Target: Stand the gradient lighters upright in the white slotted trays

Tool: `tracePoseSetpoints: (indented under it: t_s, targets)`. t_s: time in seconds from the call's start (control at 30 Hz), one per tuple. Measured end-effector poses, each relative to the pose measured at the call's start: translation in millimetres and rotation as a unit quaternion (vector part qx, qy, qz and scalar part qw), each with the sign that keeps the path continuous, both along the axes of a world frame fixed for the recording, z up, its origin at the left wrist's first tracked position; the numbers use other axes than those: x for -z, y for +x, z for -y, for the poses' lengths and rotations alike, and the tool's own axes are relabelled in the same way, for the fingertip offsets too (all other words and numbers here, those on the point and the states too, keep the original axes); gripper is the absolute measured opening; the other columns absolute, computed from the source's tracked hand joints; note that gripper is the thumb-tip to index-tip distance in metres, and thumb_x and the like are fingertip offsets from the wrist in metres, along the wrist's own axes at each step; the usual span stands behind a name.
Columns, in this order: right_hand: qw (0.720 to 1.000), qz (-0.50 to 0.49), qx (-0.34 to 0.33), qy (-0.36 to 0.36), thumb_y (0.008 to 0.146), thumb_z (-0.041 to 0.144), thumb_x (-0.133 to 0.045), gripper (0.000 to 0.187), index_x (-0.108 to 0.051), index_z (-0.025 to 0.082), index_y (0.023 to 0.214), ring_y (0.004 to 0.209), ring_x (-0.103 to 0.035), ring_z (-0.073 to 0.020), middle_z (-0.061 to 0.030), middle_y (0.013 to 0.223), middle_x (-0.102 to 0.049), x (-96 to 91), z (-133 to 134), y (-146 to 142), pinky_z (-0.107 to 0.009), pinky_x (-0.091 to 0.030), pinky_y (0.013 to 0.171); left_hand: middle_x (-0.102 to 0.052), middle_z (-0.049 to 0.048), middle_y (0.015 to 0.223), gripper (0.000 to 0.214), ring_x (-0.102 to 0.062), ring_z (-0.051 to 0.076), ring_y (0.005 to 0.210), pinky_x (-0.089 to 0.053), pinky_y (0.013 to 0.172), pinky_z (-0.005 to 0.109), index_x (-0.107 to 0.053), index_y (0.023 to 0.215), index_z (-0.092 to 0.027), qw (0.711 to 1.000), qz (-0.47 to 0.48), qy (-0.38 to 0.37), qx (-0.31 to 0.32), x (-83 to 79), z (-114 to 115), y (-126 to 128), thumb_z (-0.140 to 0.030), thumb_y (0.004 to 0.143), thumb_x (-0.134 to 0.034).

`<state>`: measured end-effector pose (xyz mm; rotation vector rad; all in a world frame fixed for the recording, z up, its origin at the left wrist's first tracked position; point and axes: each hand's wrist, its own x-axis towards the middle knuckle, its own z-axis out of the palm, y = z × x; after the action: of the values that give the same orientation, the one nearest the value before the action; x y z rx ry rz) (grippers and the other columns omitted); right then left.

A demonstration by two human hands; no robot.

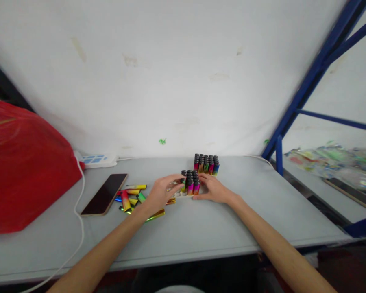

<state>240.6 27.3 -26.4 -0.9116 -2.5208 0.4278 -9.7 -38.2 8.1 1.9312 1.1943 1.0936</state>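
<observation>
My left hand (163, 192) is closed in a pinch on a green lighter (183, 187), held upright at the left side of a group of lighters. The grouped lighters (193, 185) stand upright with black tops, the front ones pink and purple. Under them is a pale tray (180, 194), its left part showing between my hand and the lighters. My right hand (213, 189) curves around the tray's right end, thumb at the front corner and fingers behind. Several loose lighters (125, 201) in red, yellow, green and blue lie left of my left hand, some partly hidden by it.
Behind the tray stands a full block of upright lighters (206, 166). To the left lie a phone (105, 194), a white power strip (99, 160) with a cable, and a large red bag (27, 171). A blue metal frame (305, 89) bounds the grey table (262, 203) at right.
</observation>
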Motion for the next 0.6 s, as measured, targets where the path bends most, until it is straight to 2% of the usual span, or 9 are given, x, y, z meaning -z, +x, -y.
tracePoseSetpoints:
  t_s: [0.17,0.33,0.47,0.53,0.6]
  targets:
    - [1.000,-0.005,-0.008,-0.001,0.076,0.065,-0.077,0.075,-0.064,0.015,0.130,0.127,-0.056,-0.0314,-0.0152,0.140,-0.057,-1.1,0,0,-0.047,-0.044,0.112,-0.076,0.0066,0.105,0.025,-0.071,0.023,0.095,-0.056,0.092,0.035,-0.074,0.107,-0.022,0.998,-0.042,0.055,-0.006,-3.4,1,2,-0.039,0.089,-0.067]
    - [1.000,0.003,-0.003,0.000,0.076,0.066,-0.076,0.076,-0.063,0.013,0.130,0.128,-0.056,-0.0323,-0.0169,0.140,-0.056,0.7,-1,0,-0.047,-0.044,0.111,-0.077,0.0053,0.101,0.027,-0.071,0.022,0.088,-0.056,0.086,0.032,-0.073,0.111,-0.023,0.995,-0.082,0.038,0.034,-10.9,-8,-4,-0.039,0.091,-0.063]
    - [1.000,0.003,-0.006,-0.001,0.077,0.065,-0.076,0.076,-0.063,0.014,0.131,0.129,-0.055,-0.0318,-0.0160,0.141,-0.056,2.0,-2,0,-0.047,-0.043,0.112,-0.077,0.0047,0.102,0.025,-0.071,0.022,0.087,-0.054,0.086,0.031,-0.073,0.112,-0.025,0.990,-0.119,0.041,0.064,-8.8,-14,-5,-0.035,0.092,-0.063]
    - [1.000,0.004,-0.006,-0.001,0.077,0.065,-0.076,0.075,-0.063,0.014,0.130,0.129,-0.054,-0.0316,-0.0158,0.141,-0.056,2.1,-1,0,-0.047,-0.043,0.113,-0.077,0.0047,0.098,0.032,-0.071,0.023,0.085,-0.054,0.084,0.031,-0.070,0.120,-0.026,0.992,-0.105,0.029,0.061,-6.4,-12,-3,-0.035,0.090,-0.064]
    - [1.000,0.006,-0.001,0.001,0.077,0.066,-0.076,0.075,-0.064,0.013,0.129,0.129,-0.054,-0.0320,-0.0166,0.141,-0.055,2.2,-1,1,-0.047,-0.043,0.112,-0.077,0.0039,0.095,0.050,-0.071,0.024,0.086,-0.053,0.085,0.032,-0.059,0.137,-0.028,0.994,-0.095,0.017,0.043,-6.8,-7,-4,-0.039,0.089,-0.067]
